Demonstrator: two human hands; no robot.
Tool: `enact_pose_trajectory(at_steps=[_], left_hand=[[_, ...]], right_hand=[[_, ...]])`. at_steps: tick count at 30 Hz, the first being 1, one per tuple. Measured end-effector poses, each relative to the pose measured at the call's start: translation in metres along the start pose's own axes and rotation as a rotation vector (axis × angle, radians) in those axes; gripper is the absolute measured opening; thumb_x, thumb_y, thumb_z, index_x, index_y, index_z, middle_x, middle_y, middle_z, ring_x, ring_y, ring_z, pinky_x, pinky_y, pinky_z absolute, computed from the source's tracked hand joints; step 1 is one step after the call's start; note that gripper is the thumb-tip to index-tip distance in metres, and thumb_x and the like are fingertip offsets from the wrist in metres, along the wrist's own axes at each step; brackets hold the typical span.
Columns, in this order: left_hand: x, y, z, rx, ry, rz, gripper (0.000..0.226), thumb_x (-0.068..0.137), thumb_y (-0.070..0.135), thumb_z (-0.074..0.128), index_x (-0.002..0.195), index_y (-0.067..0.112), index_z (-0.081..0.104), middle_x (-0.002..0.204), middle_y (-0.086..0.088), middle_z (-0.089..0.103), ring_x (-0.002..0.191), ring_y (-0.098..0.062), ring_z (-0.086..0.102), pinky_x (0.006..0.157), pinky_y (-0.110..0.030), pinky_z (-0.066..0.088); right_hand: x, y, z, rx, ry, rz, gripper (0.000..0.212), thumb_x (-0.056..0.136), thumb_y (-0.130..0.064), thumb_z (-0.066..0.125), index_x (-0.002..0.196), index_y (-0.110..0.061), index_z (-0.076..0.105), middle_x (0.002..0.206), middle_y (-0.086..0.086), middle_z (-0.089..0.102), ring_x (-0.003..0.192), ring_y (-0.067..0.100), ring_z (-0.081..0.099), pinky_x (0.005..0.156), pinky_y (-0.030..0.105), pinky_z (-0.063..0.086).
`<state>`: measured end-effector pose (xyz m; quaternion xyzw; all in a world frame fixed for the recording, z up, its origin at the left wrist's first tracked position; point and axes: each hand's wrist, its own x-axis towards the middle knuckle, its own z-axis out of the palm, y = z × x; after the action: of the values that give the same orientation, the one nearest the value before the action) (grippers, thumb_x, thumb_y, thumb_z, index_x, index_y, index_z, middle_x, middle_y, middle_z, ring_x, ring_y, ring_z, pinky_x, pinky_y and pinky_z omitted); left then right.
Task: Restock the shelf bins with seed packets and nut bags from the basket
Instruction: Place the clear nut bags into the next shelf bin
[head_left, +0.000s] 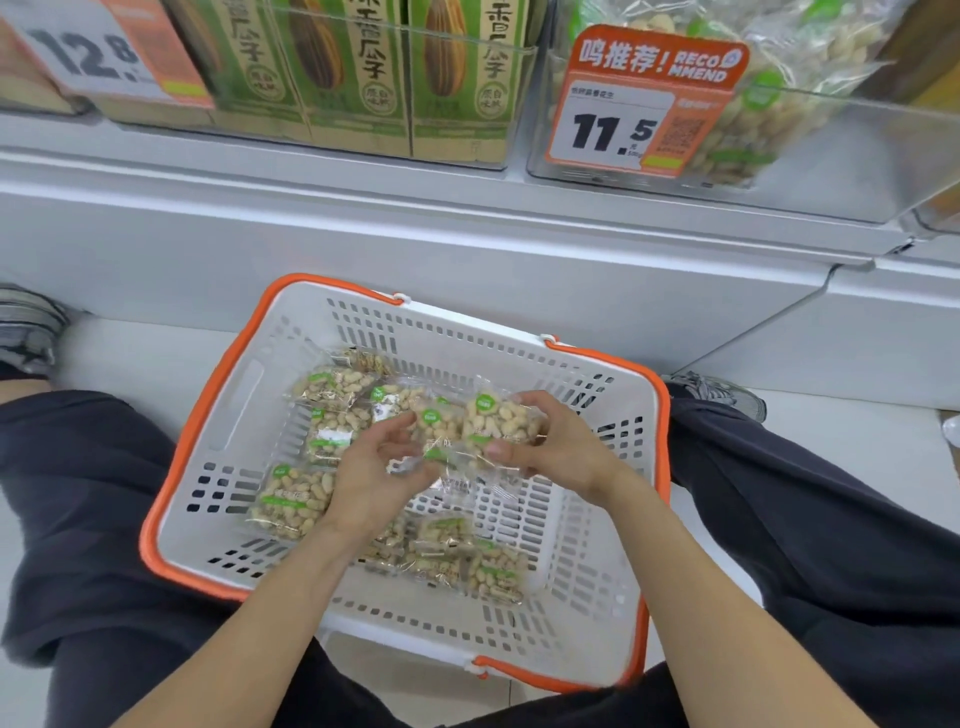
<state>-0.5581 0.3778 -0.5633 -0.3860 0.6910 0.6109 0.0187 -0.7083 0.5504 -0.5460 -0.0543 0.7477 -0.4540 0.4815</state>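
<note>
A white basket (244, 395) with an orange rim sits on the floor between my knees, with several clear peanut bags lying in it. My right hand (556, 447) is shut on one peanut bag (496, 418), lifted above the basket's middle. My left hand (371, 475) pinches the clear edge of a second peanut bag (439, 434) right beside it. Above, a clear shelf bin (831, 156) holds more peanut bags behind an orange 11.5 price tag (623, 124). To its left, green seed packets (353, 73) stand upright in another bin.
The grey shelf base (415, 223) runs across in front of the basket. My legs in dark trousers flank the basket, with a shoe (31, 327) at far left and another shoe (722, 395) at right. A 12.8 price tag (98, 52) hangs at the upper left.
</note>
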Motion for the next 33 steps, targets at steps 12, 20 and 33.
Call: enact_pose_trajectory(at_steps=[12, 20, 33], left_hand=[[-0.010, 0.021, -0.006, -0.309, -0.322, -0.148, 0.065, 0.070, 0.020, 0.079, 0.129, 0.026, 0.051, 0.136, -0.007, 0.054, 0.121, -0.028, 0.057, 0.104, -0.051, 0.046], [-0.014, 0.042, -0.010, 0.047, -0.263, 0.107, 0.087, 0.074, 0.070, 0.069, 0.140, 0.018, 0.046, 0.132, 0.003, 0.063, 0.124, -0.014, 0.057, 0.107, -0.038, 0.045], [-0.025, 0.068, -0.003, 0.077, -0.380, 0.239, 0.054, 0.068, 0.032, 0.089, 0.111, 0.023, 0.059, 0.093, 0.017, 0.072, 0.085, 0.002, 0.068, 0.072, -0.015, 0.050]], right_hand=[[-0.002, 0.001, -0.001, 0.115, -0.130, 0.025, 0.073, 0.065, 0.001, 0.091, 0.126, -0.007, 0.052, 0.127, 0.022, 0.058, 0.099, 0.036, 0.071, 0.080, 0.054, 0.060], [-0.025, -0.040, 0.004, -0.309, 0.043, -0.226, 0.106, 0.050, -0.027, 0.100, 0.138, -0.039, 0.042, 0.119, -0.016, 0.050, 0.096, 0.004, 0.057, 0.071, 0.014, 0.048], [-0.031, -0.054, -0.002, -0.659, 0.117, -0.454, 0.075, 0.041, -0.046, 0.099, 0.103, -0.027, 0.061, 0.095, -0.016, 0.058, 0.087, 0.001, 0.052, 0.076, 0.020, 0.045]])
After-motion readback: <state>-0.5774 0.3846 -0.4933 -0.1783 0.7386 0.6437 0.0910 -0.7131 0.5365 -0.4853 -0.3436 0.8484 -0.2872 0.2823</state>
